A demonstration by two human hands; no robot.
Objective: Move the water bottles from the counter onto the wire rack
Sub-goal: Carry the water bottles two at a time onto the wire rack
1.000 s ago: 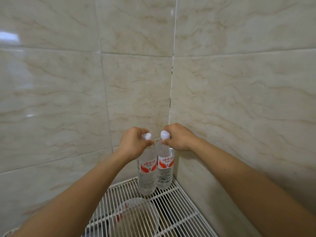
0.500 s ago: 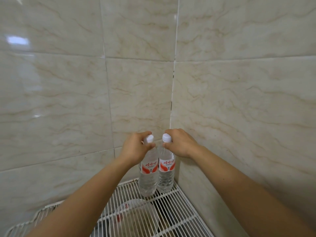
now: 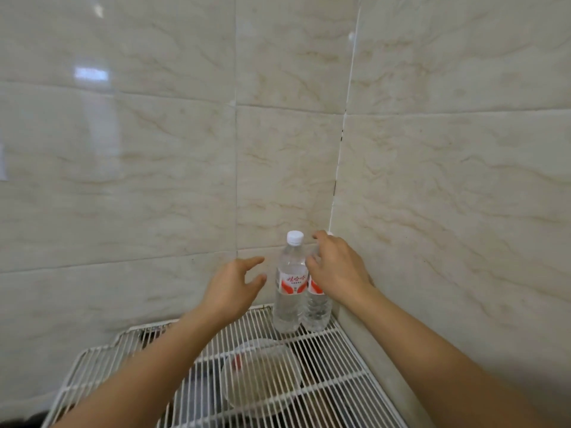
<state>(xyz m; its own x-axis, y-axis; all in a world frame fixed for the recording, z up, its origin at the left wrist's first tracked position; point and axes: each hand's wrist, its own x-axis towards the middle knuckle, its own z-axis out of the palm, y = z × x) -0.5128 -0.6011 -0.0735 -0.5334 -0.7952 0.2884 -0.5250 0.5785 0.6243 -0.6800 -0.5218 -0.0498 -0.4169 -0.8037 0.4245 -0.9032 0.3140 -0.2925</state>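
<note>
Head view: my left hand (image 3: 234,288) hanging open, empty; right hand (image 3: 336,270) loosening beside bottles (image 3: 290,291) standing on wire rack (image 3: 349,359). Risk: knuckle brushing, bottles toppling.

Two clear water bottles are standing upright side by side in the far corner of one white wire rack (image 3: 346,362): the left bottle (image 3: 289,291) is showing its one white cap (image 3: 294,237), while the right bottle (image 3: 316,307) is sitting partly hidden. Two bare hands are reaching in, the left hand (image 3: 232,288) and the right hand (image 3: 338,268). One clear round container (image 3: 261,376) is lying on the rack's wires.
</note>
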